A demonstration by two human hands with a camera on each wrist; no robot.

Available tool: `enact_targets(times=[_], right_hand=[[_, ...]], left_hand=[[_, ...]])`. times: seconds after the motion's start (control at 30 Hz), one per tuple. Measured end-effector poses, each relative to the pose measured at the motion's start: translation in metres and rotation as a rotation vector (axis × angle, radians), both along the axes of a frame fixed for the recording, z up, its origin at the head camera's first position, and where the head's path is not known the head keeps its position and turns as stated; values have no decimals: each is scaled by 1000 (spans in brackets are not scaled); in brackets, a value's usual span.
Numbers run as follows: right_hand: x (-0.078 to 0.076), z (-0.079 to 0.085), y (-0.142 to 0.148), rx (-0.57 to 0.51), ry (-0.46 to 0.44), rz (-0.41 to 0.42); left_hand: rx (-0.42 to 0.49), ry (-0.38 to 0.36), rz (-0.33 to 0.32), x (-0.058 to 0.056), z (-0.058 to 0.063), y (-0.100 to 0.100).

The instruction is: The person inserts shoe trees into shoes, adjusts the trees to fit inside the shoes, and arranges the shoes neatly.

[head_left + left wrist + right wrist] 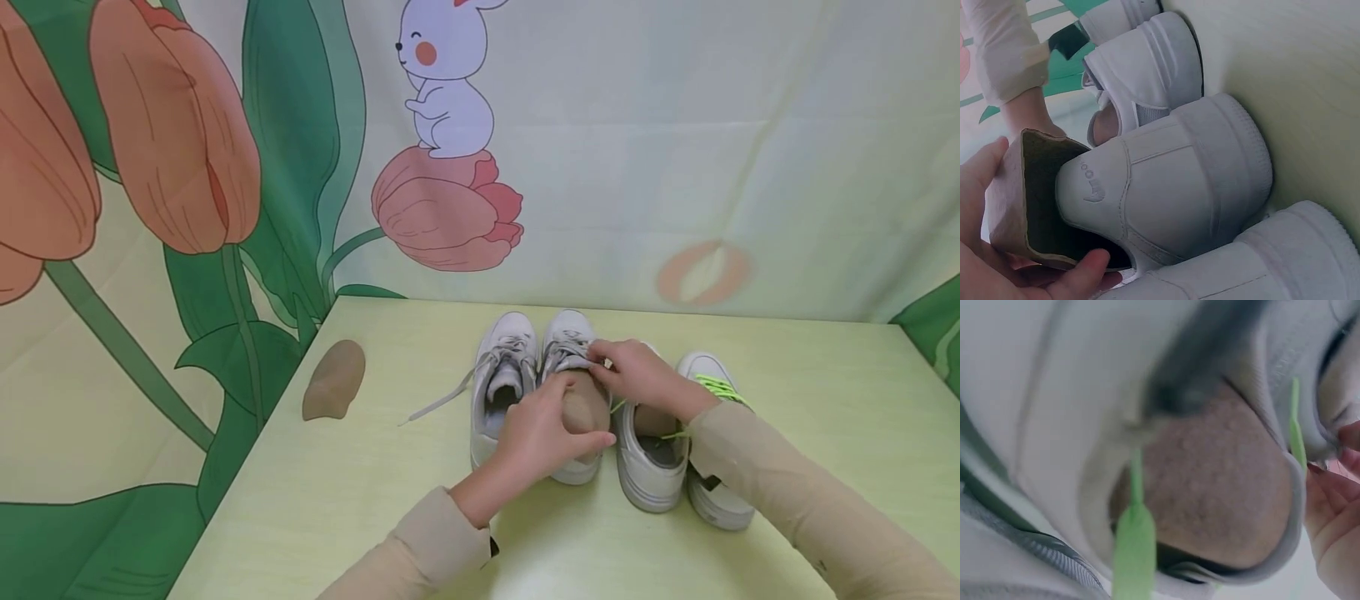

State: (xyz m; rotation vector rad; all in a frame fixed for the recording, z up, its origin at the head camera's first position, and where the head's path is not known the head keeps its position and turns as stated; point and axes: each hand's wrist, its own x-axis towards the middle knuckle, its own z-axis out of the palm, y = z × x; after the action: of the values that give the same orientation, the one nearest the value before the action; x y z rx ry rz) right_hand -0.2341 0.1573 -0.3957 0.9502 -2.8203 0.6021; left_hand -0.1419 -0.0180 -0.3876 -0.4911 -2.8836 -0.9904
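Note:
My left hand [534,433] grips a hollow brown moulded-paper shoe insert [585,408], its thumb and fingers on opposite sides. The insert sits partly in the opening of a white sneaker [576,477] with grey laces; in the left wrist view the insert's open end [1041,200] faces the sneaker's heel [1166,181]. With its fingertips my right hand [637,372] pinches the same sneaker near its tongue and lace edge. Its mate [483,446] stands close on the left, a loose lace trailing leftward. How deep the insert reaches is hidden.
Two white sneakers with green laces stand on the right, one [652,492] beside the other [720,504]. A brown insert [1210,481] lies inside the nearer one. Another brown insert [335,379] rests on the pale yellow table [405,500] at left. A printed backdrop [600,167] hangs behind.

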Motion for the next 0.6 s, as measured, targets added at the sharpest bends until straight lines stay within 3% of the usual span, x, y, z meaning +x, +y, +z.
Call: enact_targets(times=[0.13, 0.23, 0.37, 0.6], right_hand=[[1, 3, 5, -80, -119, -20], [4, 5, 6, -73, -157, -51], [8, 7, 1, -1, -123, -118], [9, 3, -9, 101, -109, -329]], left_hand=[[-2, -6, -39, 1, -3, -3], [6, -9, -63, 1, -4, -5], [11, 1, -71, 2, -4, -5], [5, 2, -59, 3, -1, -3]])
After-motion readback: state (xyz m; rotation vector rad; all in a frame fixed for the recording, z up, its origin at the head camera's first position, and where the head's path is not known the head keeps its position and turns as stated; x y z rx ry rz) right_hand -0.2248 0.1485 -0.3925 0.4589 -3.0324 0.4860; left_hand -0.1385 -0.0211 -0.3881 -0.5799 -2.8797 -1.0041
